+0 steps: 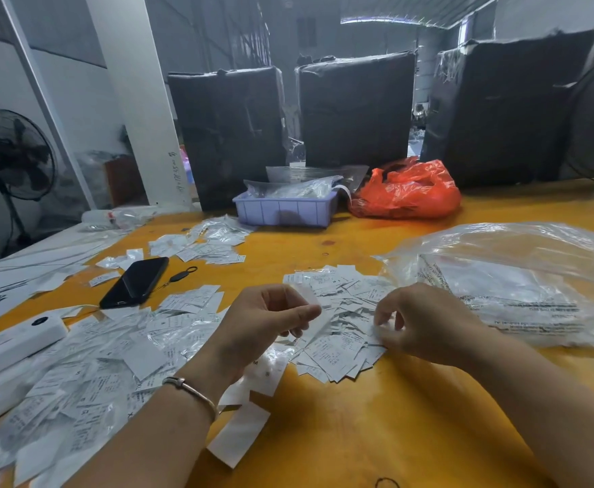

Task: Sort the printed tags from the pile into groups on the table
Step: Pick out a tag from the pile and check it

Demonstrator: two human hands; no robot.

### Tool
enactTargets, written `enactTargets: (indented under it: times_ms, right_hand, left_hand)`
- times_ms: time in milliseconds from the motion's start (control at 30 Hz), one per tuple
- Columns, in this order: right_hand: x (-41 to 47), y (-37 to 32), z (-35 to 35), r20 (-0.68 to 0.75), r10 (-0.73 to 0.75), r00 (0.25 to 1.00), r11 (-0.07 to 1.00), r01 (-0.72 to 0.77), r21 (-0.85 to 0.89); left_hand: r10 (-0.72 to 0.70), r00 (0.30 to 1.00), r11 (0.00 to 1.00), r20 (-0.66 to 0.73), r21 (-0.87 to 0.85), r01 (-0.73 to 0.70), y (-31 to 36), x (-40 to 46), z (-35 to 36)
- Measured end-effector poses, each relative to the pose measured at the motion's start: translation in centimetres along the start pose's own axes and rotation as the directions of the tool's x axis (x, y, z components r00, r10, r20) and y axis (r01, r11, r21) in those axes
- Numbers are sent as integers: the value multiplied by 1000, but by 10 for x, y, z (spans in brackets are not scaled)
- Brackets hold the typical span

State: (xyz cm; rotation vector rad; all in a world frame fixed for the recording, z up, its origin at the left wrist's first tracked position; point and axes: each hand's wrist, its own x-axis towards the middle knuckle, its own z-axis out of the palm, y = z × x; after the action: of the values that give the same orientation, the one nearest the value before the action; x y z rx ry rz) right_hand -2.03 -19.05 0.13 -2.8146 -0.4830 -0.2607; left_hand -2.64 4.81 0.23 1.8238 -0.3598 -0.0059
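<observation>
The sorting looks to be somewhere in the middle. A loose pile of printed tags (337, 322) lies on the yellow counter (358, 434) between the two hands, and it is far from used up. Several groups already lie apart: a spread near the front left (87, 375), a small one beside the phone (189, 301), and another farther back (214, 241).

The left hand (263, 322) pinches one tag (311, 313) between thumb and fingers, just above the pile. The right hand (418, 325) rests on the pile's right edge, fingers curled on a tag there.

A black phone (137, 281) and a white box (13, 343) lie among the left groups and take up laying room. A large clear plastic bag (510, 276) crowds the pile's right side. A lilac tray (285, 207) and an orange bag (408, 190) sit well back.
</observation>
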Motion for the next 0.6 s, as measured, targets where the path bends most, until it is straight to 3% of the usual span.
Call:
enactTargets:
  times_ms: [100, 200, 233, 300, 367, 467, 600]
  right_hand:
    - [1, 2, 0, -163, 8, 987, 999, -1, 45]
    - [4, 4, -5, -368, 150, 918, 910, 17, 415]
    - [4, 4, -9, -326, 216, 921, 796, 27, 605]
    - [3, 0, -13, -106, 247, 963, 478, -26, 878]
    - [4, -2, -13, 50, 223, 973, 280, -113, 953]
    - [5, -5, -13, 90, 200, 976, 219, -134, 966]
    - [2, -8, -12, 40, 167, 985, 257, -83, 963]
  left_hand:
    - [11, 1000, 1000, -26, -5, -11, 0, 0, 0]
    - [34, 999, 999, -30, -2, -34, 1, -1, 1]
    - [38, 999, 999, -31, -6, -39, 0, 0, 1]
    - [35, 999, 999, -32, -22, -36, 1, -1, 1]
    - [30, 999, 998, -30, -48, -31, 1, 0, 0]
    - [20, 1000, 994, -21, -112, -22, 5, -1, -1]
    - [-17, 998, 988, -55, -157, 8, 7, -1, -4]
